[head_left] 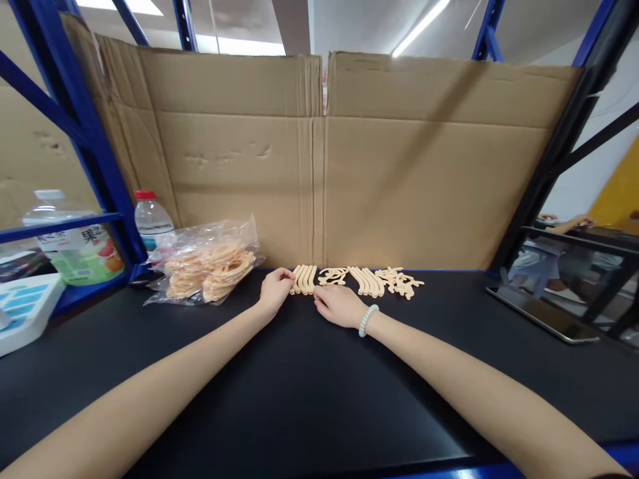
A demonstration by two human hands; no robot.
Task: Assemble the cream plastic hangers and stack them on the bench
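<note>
A row of curved, pale wood-coloured strips lies side by side at the back of the black table. My left hand is at the left end of this row, its fingers closed together against the outermost strip. At the row's lower right end is my right hand, fingers curled down and wearing a beaded bracelet. Whatever either set of fingertips may hold is hidden. Thin curvy pieces lie behind my right hand. To their right come a second row of curved strips and a loose pile of branching pieces.
A clear plastic bag of pale ring-shaped pieces lies at the left. Beyond it stand a red-capped bottle and a larger jug. A cardboard wall closes the back. A dark tablet-like panel is at the right.
</note>
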